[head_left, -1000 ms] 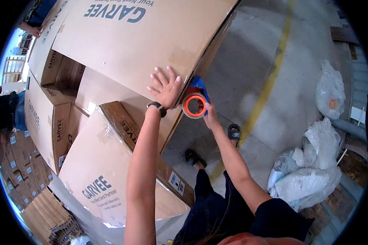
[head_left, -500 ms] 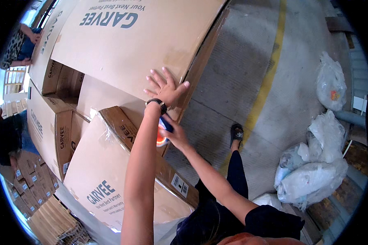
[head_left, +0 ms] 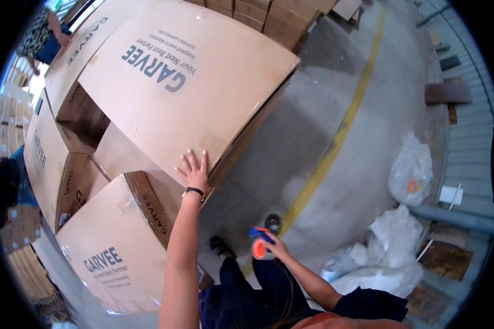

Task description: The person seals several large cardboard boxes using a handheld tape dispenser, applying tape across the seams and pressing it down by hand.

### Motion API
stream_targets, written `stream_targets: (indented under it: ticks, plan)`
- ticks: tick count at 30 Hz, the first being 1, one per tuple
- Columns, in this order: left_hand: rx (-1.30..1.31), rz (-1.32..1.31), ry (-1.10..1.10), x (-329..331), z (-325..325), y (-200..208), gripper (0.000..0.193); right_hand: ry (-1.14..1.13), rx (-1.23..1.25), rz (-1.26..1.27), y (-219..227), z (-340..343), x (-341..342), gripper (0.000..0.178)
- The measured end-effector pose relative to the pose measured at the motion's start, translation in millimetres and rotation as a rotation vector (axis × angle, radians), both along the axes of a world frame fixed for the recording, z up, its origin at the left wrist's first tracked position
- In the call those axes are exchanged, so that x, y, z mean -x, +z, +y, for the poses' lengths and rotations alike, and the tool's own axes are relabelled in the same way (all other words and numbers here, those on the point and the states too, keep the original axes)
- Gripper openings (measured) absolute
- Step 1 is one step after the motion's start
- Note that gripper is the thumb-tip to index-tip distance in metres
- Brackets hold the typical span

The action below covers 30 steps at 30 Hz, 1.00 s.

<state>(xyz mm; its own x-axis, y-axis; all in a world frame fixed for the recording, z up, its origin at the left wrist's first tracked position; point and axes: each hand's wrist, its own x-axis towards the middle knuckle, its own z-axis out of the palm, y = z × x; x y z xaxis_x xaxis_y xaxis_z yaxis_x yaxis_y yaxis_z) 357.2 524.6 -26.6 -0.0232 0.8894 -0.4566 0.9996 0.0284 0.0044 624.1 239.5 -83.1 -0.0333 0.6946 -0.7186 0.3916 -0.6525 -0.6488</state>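
My left hand point(head_left: 193, 174) lies flat with fingers spread on the near corner of a large brown cardboard box point(head_left: 214, 104). A dark-banded watch point(head_left: 193, 191) is on that wrist. My right hand point(head_left: 276, 248) grips a blue and orange tape dispenser point(head_left: 258, 234) with a tape roll on it. The dispenser hangs in front of my legs, apart from the box. Clear tape shows on the box near its edge. Just left of my left forearm stands another brown box point(head_left: 112, 241), lower than the large one.
More boxes point(head_left: 46, 156) stand at the left, with a dark gap between them. One person's hand point(head_left: 63, 40) rests on a far-left box; another person is partly visible below. A yellow line point(head_left: 340, 134) runs along the floor. Plastic-wrap bundles point(head_left: 411, 170) lie at the right.
My right hand has drawn the tape dispenser away from the box's edge, down and to the right. My left hand stays on the box corner. The view has shifted, showing more boxes behind.
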Motion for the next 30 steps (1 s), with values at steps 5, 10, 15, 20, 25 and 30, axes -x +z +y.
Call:
stream_targets:
  ticks: [5, 10, 15, 20, 25, 30]
  plan:
    - [-0.001, -0.02, 0.049, 8.3, -0.3, -8.9, 0.097, -0.03, -0.23, -0.226, 72.2, 86.9, -149.9, 0.062]
    - [-0.064, 0.002, 0.038, 20.7, -8.1, -18.1, 0.093, 0.226, -0.936, -0.52, 218.9, 355.5, -108.2, 0.071]
    - [0.086, -0.135, 0.09, -0.1, 2.5, 18.1, 0.084, 0.191, -1.429, -0.43, 268.6, 528.3, -32.7, 0.066]
    - [-0.165, -0.068, 0.045, 4.3, -10.6, -21.5, 0.075, 0.717, -0.656, -0.564, 138.2, 579.1, -79.1, 0.062]
    - [-0.155, 0.131, -0.074, -2.4, 5.5, -6.9, 0.077, 0.727, -0.488, -0.621, 153.9, 615.6, -49.4, 0.062]
    - [-0.117, -0.279, 0.192, -90.5, 109.3, 5.0, 0.119, 0.665, -0.531, -0.495, 148.0, 574.9, -80.5, 0.063]
